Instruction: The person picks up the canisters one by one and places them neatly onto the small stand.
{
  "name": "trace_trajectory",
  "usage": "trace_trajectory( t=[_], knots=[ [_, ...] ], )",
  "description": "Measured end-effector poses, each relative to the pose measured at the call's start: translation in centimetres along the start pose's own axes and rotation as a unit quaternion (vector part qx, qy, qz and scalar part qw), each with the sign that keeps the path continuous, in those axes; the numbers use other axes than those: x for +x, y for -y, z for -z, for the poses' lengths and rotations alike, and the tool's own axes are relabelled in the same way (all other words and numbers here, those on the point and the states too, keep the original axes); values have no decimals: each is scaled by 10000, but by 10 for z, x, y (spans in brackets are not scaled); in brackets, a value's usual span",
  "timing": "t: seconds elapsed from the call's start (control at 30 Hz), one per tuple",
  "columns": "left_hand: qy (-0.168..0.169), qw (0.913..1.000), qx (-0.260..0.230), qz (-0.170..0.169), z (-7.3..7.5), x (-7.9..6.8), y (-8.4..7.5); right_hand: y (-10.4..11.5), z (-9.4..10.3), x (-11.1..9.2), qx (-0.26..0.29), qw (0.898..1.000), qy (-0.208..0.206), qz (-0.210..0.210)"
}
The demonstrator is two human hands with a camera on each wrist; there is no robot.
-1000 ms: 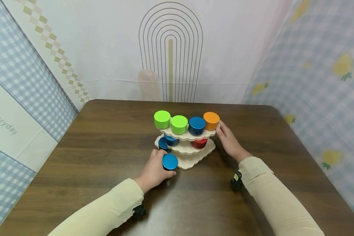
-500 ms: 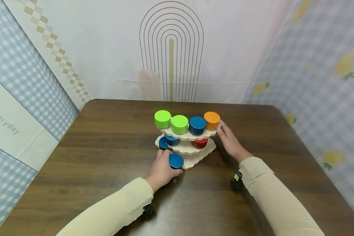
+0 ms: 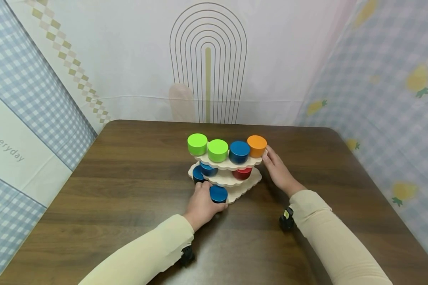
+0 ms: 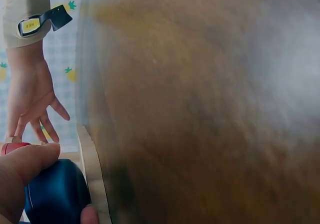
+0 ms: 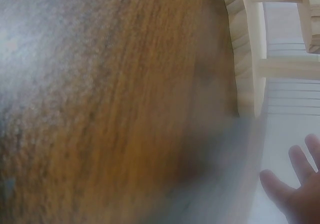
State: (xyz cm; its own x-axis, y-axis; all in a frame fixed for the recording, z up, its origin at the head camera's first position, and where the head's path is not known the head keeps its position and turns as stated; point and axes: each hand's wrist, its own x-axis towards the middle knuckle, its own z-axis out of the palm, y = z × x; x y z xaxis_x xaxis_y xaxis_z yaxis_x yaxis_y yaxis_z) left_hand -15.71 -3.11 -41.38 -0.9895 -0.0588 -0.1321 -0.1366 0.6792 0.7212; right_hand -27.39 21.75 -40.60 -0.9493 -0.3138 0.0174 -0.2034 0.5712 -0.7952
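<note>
My left hand (image 3: 201,205) grips a blue cylinder block (image 3: 218,193) between thumb and fingers, at the front of the stand's lowest tier. In the left wrist view the blue block (image 4: 57,191) is seen close over that tier's pale edge. The three-tiered wooden stand (image 3: 225,181) has scalloped edges. My right hand (image 3: 281,175) is at the right end of its top tier, fingers fairly straight, fingertips beside the orange block (image 3: 256,145). Spread fingers of the right hand (image 5: 304,203) show in the right wrist view.
On the top tier sit two green blocks (image 3: 217,150) and a blue one (image 3: 239,152). A red block (image 3: 242,173) and a blue block (image 3: 208,169) are on the middle tier. Another blue block (image 3: 198,174) stands lower left. The brown table (image 3: 128,190) backs onto a curtain (image 3: 135,59).
My left hand has moved right with the blue block, from beside the lowest tier to over its front part. The right hand has stayed at the top tier's end.
</note>
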Motion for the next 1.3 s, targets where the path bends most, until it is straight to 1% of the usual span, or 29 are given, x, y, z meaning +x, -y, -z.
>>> trace_trajectory(
  t=[0.23, 0.33, 0.53, 0.67, 0.77, 0.97, 1.07, 1.13, 1.23, 1.3],
  knots=[
    [-173, 9996, -218, 26, -7, -1, -2, 2, -2, -1, -1, 10000, 31, -80],
    [-232, 9990, -394, 20, -9, -1, -2, 2, -2, -1, -20, 10000, 17, -83],
    [-307, 9968, -725, -114, -12, -1, -1, 2, -2, -2, -24, 10000, -41, -22],
    [-384, 9965, -685, -289, -12, -1, 0, 2, -2, -3, -13, 10000, -55, -3],
    [-431, 9967, -557, -409, -11, 0, 1, 1, -2, -3, 25, 10000, -69, -8],
    [-358, 9969, -412, -560, -9, -1, 3, 1, -1, -5, 66, 10000, -70, 6],
    [-307, 9971, -339, -609, -4, -2, 5, 2, -2, -4, 95, 9999, -48, 117],
    [-318, 9970, -227, -668, 3, -4, 8, 3, -2, -4, 102, 9999, -19, 109],
    [-404, 9964, 13, -746, 18, -7, 17, 3, -1, -7, -18, 10000, 47, -1],
    [-481, 9958, 286, -720, 32, -7, 25, 2, 0, -11, -198, 9997, 90, -92]
  ],
)
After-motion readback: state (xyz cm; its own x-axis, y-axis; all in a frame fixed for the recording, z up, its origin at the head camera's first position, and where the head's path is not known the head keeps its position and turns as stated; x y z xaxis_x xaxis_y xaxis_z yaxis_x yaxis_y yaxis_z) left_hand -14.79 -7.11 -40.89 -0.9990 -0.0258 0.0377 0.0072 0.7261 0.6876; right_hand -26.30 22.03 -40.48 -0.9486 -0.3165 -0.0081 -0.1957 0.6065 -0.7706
